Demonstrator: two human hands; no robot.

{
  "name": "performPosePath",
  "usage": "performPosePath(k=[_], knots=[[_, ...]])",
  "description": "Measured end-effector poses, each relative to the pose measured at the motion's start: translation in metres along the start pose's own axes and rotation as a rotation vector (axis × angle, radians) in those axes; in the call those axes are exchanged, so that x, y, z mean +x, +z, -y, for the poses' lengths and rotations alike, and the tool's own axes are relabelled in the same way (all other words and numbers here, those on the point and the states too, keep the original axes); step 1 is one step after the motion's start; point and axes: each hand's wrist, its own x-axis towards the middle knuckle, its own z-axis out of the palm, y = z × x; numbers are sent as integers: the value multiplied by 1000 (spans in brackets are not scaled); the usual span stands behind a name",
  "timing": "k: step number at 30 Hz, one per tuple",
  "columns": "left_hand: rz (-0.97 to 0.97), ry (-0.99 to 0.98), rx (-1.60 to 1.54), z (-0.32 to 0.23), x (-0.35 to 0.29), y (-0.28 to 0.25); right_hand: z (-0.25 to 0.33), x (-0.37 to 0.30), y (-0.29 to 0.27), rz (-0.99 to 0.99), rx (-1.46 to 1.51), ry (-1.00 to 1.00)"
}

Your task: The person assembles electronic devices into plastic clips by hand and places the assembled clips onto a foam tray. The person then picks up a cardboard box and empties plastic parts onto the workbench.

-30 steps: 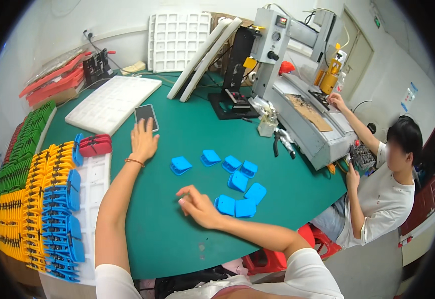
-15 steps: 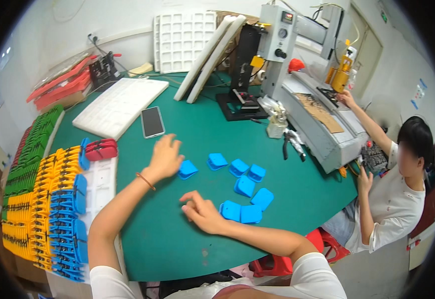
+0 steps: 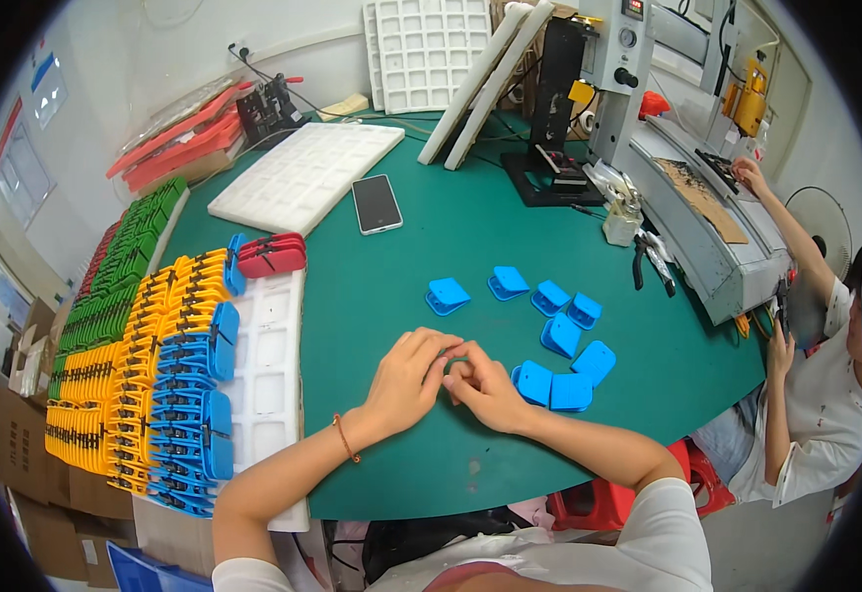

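My left hand [image 3: 408,383] and my right hand [image 3: 490,390] meet over the green table, fingertips together. The fingers of both are bent inward and pressed close; anything between them is hidden or too small to make out. Just right of my right hand lie blue folded plastic pieces [image 3: 571,392], several of them in a loose curve. One blue piece [image 3: 448,296] sits apart, beyond my fingertips. Each resembles the body of a broad clip.
At left, a white tray [image 3: 265,370] bears rows of blue, yellow and green clips [image 3: 105,380], plus red ones [image 3: 273,255]. Farther back are a phone [image 3: 377,204], a white grid tray [image 3: 307,168] and pliers [image 3: 654,264]. A co-worker [image 3: 796,395] works at a machine [image 3: 717,207] on the right.
My left hand has come back from beside the farther blue piece to meet my right hand. The view has shifted, so the table's things appear farther right.
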Motion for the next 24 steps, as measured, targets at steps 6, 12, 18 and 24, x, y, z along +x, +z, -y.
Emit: performPosePath(k=[6, 12, 18, 24], knots=[[-1, -9, -27, 19, -8, -7, 5, 4, 9, -31, -14, 34], [-58, -7, -73, 37, -13, -7, -1, 9, 16, -27, -37, 57], [-51, 46, -4, 40, -13, -8, 0, 9, 16, -17, -64, 69], [-39, 187, 202, 38, -9, -6, 3, 9, 10, 12, -103, 71]])
